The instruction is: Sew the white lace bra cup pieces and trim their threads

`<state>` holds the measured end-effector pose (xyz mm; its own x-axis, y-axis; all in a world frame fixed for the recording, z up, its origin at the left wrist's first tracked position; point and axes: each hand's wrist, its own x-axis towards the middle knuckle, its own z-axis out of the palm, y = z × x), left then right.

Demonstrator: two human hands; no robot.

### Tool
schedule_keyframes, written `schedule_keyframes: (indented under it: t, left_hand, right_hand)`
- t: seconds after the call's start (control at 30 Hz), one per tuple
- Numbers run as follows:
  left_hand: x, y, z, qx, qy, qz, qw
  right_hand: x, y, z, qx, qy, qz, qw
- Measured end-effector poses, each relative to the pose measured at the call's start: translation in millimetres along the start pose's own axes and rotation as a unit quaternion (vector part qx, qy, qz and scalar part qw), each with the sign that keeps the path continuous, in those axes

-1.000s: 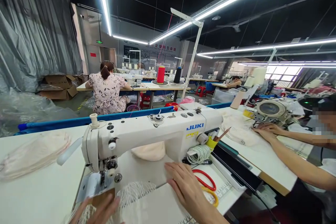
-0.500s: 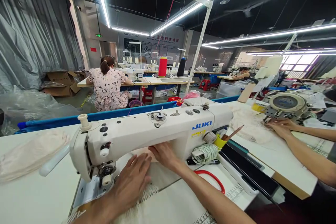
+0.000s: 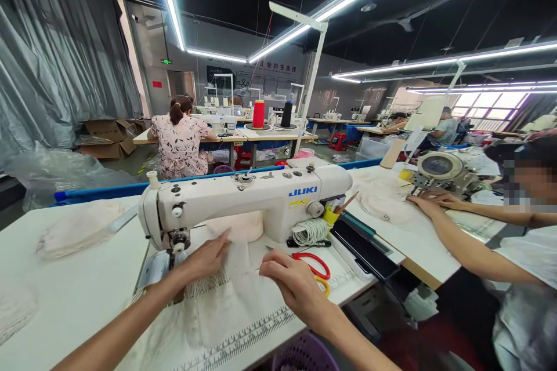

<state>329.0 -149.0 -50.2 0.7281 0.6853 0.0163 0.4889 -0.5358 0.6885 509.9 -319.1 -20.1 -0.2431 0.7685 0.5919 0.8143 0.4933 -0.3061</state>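
A white JUKI sewing machine (image 3: 243,200) stands before me. Under its arm and toward me spreads thin, off-white fabric (image 3: 237,261) with a fringed edge. My left hand (image 3: 209,258) lies on this fabric just right of the needle area, fingers stretched toward the machine arm. To the right, my right hand (image 3: 296,287) is raised a little, its fingers bent and pinched at the sheer edge of the fabric; the fingertips are partly hidden. Scissors (image 3: 315,264) with red and yellow handles lie behind my right hand, partly covered by it.
A bundle of green-white cord (image 3: 310,233) and a yellow cup (image 3: 331,217) sit by the machine's right end. Fabric piles (image 3: 80,229) lie at left. A purple basket (image 3: 304,353) is below the table edge. At right, a co-worker's hands (image 3: 429,202) work at another machine.
My right hand has come out from under the machine arm toward me. My left hand has stayed near the needle. The view has shifted right, showing more of the co-worker and the scissors.
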Motion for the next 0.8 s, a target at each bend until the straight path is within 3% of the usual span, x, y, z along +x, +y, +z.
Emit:
schedule_keyframes:
  t: [0.17,0.33,0.47,0.53,0.63,0.73,0.8]
  left_hand:
    - [-23,31,10.4,-0.127,0.004,-0.084,0.988]
    - [-85,84,37.0,-0.268,-0.066,-0.055,0.960]
    - [-130,115,59.1,-0.402,-0.142,-0.033,0.904]
    - [-147,120,63.2,-0.407,-0.109,-0.060,0.905]
    - [-171,117,58.9,-0.305,-0.047,-0.097,0.946]
    - [-192,109,48.7,-0.234,-0.070,-0.114,0.963]
    - [-205,102,41.4,-0.218,-0.076,-0.133,0.964]
  right_hand:
    - [-28,-30,-26,0.027,0.060,-0.024,0.998]
    - [-59,-66,-46,0.107,0.049,-0.049,0.992]
    - [-88,-81,-47,0.208,0.076,-0.034,0.975]
    - [-102,-83,-43,0.258,0.077,-0.005,0.963]
    - [-111,-81,-26,0.366,0.058,0.097,0.924]
    - [-101,-86,6,0.469,0.007,0.161,0.868]
    - [-88,-96,31,0.491,-0.037,0.159,0.856]
